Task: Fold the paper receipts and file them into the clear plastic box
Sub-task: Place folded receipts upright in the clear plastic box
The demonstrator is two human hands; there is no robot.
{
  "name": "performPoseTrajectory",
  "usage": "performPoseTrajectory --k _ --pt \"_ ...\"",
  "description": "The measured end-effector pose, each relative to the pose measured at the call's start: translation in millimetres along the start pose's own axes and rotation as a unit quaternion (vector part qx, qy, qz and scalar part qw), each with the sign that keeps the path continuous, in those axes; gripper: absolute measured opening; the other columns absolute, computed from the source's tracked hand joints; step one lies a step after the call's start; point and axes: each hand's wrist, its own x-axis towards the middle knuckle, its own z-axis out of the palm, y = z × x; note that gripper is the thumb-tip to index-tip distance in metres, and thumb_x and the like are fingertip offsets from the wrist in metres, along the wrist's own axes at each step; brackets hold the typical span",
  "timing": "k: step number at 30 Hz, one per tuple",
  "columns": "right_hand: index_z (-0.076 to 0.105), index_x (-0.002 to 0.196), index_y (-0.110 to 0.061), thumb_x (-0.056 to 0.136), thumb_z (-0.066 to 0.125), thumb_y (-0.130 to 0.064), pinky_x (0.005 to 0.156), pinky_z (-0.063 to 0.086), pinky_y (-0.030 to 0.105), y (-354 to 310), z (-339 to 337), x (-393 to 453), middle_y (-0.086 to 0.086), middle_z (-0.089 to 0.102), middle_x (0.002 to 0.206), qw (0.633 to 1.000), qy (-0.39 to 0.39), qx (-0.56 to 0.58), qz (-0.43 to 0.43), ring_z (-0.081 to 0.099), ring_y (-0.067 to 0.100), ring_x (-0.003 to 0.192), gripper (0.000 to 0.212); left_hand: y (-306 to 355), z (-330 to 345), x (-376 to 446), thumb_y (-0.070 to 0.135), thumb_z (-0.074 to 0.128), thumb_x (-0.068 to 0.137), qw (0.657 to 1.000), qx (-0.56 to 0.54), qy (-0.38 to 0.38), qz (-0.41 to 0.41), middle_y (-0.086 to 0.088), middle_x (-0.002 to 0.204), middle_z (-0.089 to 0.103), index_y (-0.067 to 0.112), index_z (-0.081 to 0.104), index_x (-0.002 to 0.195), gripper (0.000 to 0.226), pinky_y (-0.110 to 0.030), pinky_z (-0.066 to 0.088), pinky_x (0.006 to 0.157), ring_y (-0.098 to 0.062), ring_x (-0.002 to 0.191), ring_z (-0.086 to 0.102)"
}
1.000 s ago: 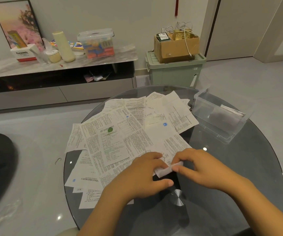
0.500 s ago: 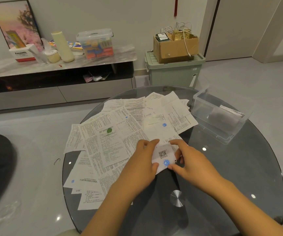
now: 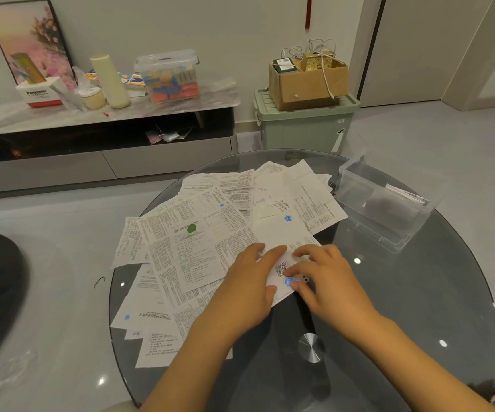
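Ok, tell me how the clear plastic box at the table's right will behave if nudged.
The clear plastic box probably slides easily: the dark glass table looks glossy. It likely feels light, holding only a few folded papers. Its low, wide shape makes tipping unlikely.

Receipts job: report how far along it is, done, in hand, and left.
Done: the clear plastic box at the table's far right already holds a few filed papers. In hand: the left hand and right hand press a small QR-code receipt flat on the round glass table, mid-fold. Left: a large spread of unfolded receipts covers the table's left half, so most work remains.
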Motion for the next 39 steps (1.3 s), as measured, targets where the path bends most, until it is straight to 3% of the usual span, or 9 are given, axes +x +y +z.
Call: performPoseTrajectory --k 3,6,9,13,18,24,27,31,39 --pt "0.059 0.124 -0.032 0.092 0.054 -0.035 0.084 0.016 0.018 3.6 -5.7 2.6 -0.019 0.052 0.125 0.997 -0.061 -0.03 -0.03 0.035 0.01 0.117 0.032 0.0 0.2 -0.2 0.036 0.062 0.087 1.0 -0.013 -0.012 0.004 0.008 0.149 0.022 0.037 0.021 0.146 0.072 -0.027 0.027 0.111 -0.01 0.137 0.021" --pt "0.059 0.124 -0.033 0.091 0.055 -0.037 0.086 0.02 0.02 7.5 -10.1 5.3 -0.019 0.055 0.123 0.996 -0.065 -0.032 -0.052 0.039 0.012 0.115 0.033 -1.3 -0.2 0.6 0.036 0.065 0.085 1.0 0.005 -0.013 0.008 0.009 0.146 0.028 0.032 0.029 0.144 0.069 -0.025 0.025 0.11 -0.008 0.135 0.022" --pt "0.073 0.097 -0.031 0.079 0.063 -0.034 0.075 0.037 0.027 6.0 -10.9 5.3 -0.017 0.069 0.094 0.992 -0.038 -0.074 -0.092 0.059 0.016 0.088 0.021 -3.0 -0.9 1.4 0.034 0.062 0.087 1.0 0.01 -0.012 0.008 0.009 0.149 0.026 0.028 0.035 0.143 0.063 -0.023 0.023 0.111 -0.007 0.138 0.019" --pt "0.074 0.079 -0.031 0.068 0.062 -0.036 0.058 0.036 0.022 8.4 -8.0 5.0 -0.019 0.068 0.074 0.988 -0.014 -0.1 -0.12 0.059 0.012 0.065 0.017 -2.6 -1.9 0.7 0.039 0.064 0.085 0.999 0.021 -0.032 -0.003 0.009 0.151 0.022 0.029 0.039 0.141 0.062 -0.028 0.024 0.113 -0.008 0.14 0.015" --pt "0.069 0.077 -0.031 0.083 0.044 -0.037 0.059 0.036 0.021 9.0 -8.4 3.6 -0.019 0.065 0.069 0.991 0.004 -0.08 -0.111 0.056 0.012 0.066 0.026 -1.3 -4.5 0.4 0.036 0.061 0.088 1.0 0.009 -0.025 -0.002 0.008 0.151 0.027 0.026 0.051 0.133 0.047 -0.024 0.024 0.11 -0.007 0.139 0.019" --pt "0.062 0.079 -0.026 0.09 0.036 -0.038 0.064 0.039 0.024 3.9 -5.4 4.5 -0.011 0.061 0.071 0.999 0.013 -0.013 -0.047 0.051 0.011 0.068 0.031 4.2 -6.1 1.0 0.029 0.048 0.096 1.0 -0.016 -0.006 0.011 0.007 0.132 0.053 0.013 0.068 0.105 0.028 -0.013 0.031 0.088 -0.005 0.12 0.044" --pt "0.064 0.095 -0.022 0.09 0.042 -0.034 0.072 0.037 0.023 3.8 -1.3 5.9 -0.007 0.061 0.086 0.999 0.014 0.035 -0.003 0.05 0.011 0.08 0.025 7.2 -5.9 2.9 0.022 0.052 0.094 0.999 -0.033 0.007 0.001 0.004 0.115 0.06 0.017 0.064 0.112 0.022 -0.018 0.039 0.085 -0.009 0.101 0.053" --pt "0.059 0.118 -0.026 0.09 0.059 -0.027 0.078 0.04 0.02 3.3 3.3 7.4 -0.008 0.048 0.105 0.997 0.007 0.063 0.039 0.046 0.007 0.091 0.028 5.2 1.2 5.7 0.017 0.058 0.09 0.996 -0.075 0.036 -0.038 0.012 0.107 0.05 0.029 0.052 0.125 0.037 -0.01 0.035 0.079 0.0 0.091 0.045" --pt "0.067 0.104 -0.027 0.084 0.065 -0.033 0.073 0.034 0.007 -2.5 -2.4 7.5 -0.016 0.056 0.091 0.995 -0.003 0.094 0.025 0.049 0.001 0.085 0.02 9.0 -2.1 10.6 0.013 0.058 0.089 0.961 -0.232 0.071 -0.131 0.009 0.078 0.054 0.032 0.06 0.111 0.029 -0.01 0.041 0.059 -0.003 0.065 0.055"
